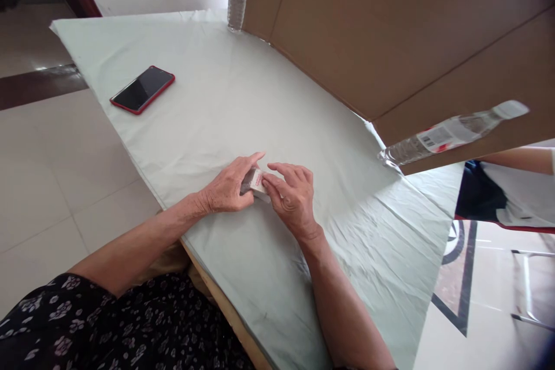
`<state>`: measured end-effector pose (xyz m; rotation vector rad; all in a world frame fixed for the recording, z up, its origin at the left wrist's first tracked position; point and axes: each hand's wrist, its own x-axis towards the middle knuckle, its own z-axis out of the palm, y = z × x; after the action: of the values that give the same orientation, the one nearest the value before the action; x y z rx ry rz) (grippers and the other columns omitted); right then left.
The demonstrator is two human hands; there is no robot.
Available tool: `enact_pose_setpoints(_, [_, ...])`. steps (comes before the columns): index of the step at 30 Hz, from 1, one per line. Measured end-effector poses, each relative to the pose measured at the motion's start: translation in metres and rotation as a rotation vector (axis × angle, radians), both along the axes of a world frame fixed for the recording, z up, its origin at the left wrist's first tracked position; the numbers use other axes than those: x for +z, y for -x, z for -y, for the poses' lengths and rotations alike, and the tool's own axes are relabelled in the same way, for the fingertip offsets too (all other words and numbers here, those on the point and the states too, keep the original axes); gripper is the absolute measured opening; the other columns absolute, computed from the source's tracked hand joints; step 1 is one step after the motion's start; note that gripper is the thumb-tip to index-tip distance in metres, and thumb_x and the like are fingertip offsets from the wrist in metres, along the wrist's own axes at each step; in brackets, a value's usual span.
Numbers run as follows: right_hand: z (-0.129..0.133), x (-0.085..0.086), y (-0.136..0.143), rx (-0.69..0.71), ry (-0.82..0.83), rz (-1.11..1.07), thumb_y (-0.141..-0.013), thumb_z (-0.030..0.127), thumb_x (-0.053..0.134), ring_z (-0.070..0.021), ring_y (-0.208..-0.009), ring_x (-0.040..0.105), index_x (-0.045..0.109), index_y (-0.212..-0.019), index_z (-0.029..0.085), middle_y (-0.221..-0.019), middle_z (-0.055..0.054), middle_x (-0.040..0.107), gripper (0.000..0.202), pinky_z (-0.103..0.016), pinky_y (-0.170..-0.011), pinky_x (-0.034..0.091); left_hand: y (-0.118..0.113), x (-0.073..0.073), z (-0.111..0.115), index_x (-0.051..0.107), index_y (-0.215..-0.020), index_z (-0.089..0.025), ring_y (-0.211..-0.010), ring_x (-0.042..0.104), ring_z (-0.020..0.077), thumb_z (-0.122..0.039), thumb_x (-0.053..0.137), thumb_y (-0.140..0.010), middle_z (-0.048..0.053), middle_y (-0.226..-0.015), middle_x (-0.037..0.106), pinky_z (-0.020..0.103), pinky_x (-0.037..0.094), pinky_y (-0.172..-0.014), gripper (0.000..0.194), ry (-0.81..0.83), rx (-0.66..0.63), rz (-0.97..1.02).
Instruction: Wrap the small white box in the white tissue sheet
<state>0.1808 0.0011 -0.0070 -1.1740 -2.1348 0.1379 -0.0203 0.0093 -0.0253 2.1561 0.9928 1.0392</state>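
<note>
A small box (257, 181), white with red print and a dark end, lies low over the cloth near the table's front edge. My left hand (232, 187) holds its left end between thumb and fingers. From the right, my right hand (291, 192) presses its thumb and a finger on the white end, the other fingers curled above. My fingers hide part of the box, so its contents cannot be made out.
A pale green cloth (208, 92) covers the table. A phone in a red case (144, 90) lies at the left. Brown cardboard panels (368, 29) stand behind, with an upright plastic bottle (237, 3) and another bottle (446, 136) beside them. Another person's arm (522, 159) shows at the right.
</note>
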Motion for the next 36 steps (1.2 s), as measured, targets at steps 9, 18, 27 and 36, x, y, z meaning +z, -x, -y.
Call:
enact_pose_setpoints(9, [-0.002,0.002,0.003,-0.117,-0.035,-0.169,-0.102,0.029,0.048,-0.0257,-0.116,0.067,0.064,-0.097,0.026,-0.120,-0.008,0.074,0.017,-0.047,-0.101,0.045,-0.003,0.010,0.003,0.037,-0.154,-0.018,-0.114,0.061,0.0259,-0.035,0.065,-0.081,0.016,-0.135,0.059,0.042,0.050,-0.101,0.081,0.301,-0.039,0.083])
enact_pose_setpoints(18, [-0.020,-0.003,-0.012,-0.247,0.168,-0.499,-0.100,0.045,0.050,-0.0247,-0.112,0.068,0.064,-0.092,0.023,-0.121,-0.011,0.072,0.027,-0.045,-0.098,0.052,-0.005,0.014,0.003,0.029,-0.159,-0.021,-0.105,0.063,0.0216,-0.031,0.071,-0.075,0.009,-0.122,0.066,0.037,0.050,-0.096,0.095,0.503,-0.134,0.136])
enact_pose_setpoints(27, [-0.012,-0.005,-0.018,0.040,0.810,-0.791,-0.080,0.059,0.074,-0.0189,-0.078,0.066,0.071,-0.106,0.024,-0.088,-0.002,0.074,0.044,-0.033,-0.074,0.053,-0.005,0.005,0.000,0.028,-0.159,-0.020,-0.103,0.063,0.0204,-0.033,0.071,-0.077,0.009,-0.121,0.063,0.035,0.050,-0.093,0.094,0.430,-0.047,0.223])
enact_pose_setpoints(36, [-0.017,-0.011,-0.001,-0.128,0.714,-0.969,-0.077,0.055,0.076,-0.0134,-0.061,0.048,0.068,-0.069,0.022,-0.063,0.003,0.056,0.035,-0.028,-0.062,0.041,-0.008,-0.001,0.001,0.030,-0.157,-0.020,-0.132,0.056,0.0296,-0.029,0.073,-0.079,0.017,-0.147,0.053,0.042,0.047,-0.111,0.089,0.264,-0.034,0.174])
